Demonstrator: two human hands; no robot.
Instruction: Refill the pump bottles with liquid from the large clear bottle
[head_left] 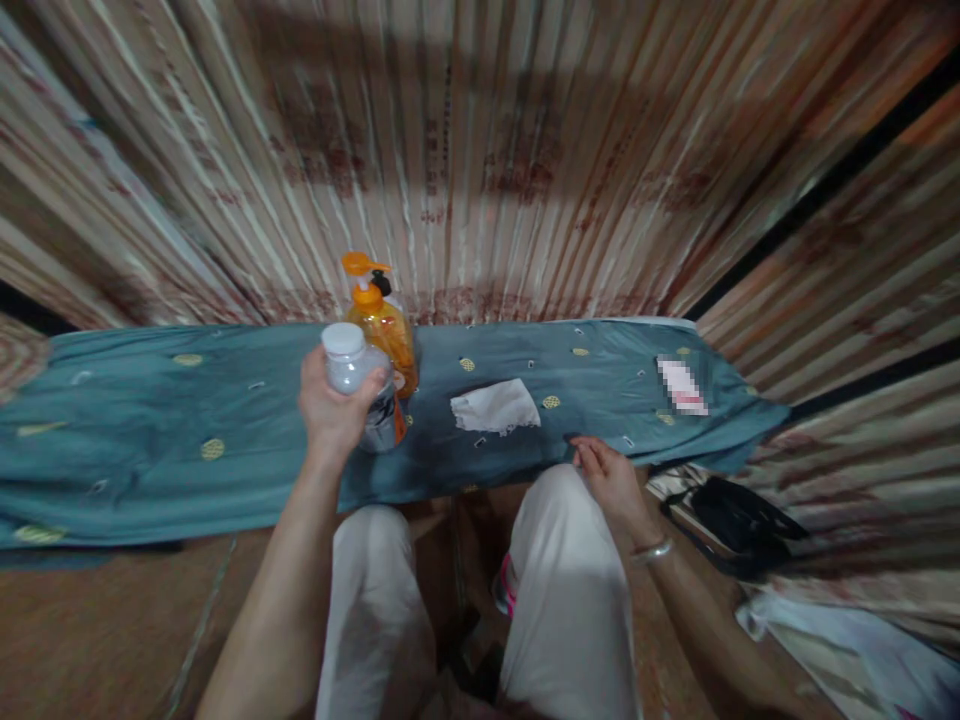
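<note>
My left hand (334,405) is wrapped round a clear plastic bottle (351,370) with a white cap and a dark and orange label. The bottle leans slightly over the teal cloth. Right behind it is an orange pump bottle (394,340), partly hidden, and a black pump top (381,282) shows behind that. A crumpled white tissue (496,408) lies on the cloth between my hands, touched by neither. Over the front edge, beside my right knee, my right hand (609,478) has its fingers drawn together; whatever they may pinch is too small to make out.
The teal cloth (150,400) with pineapple prints covers a long narrow surface. A blurred pink and white item (682,385) lies at its right end. Pleated curtains (480,150) hang close behind. A black bag (739,525) sits low at the right. My knees are just below the front edge.
</note>
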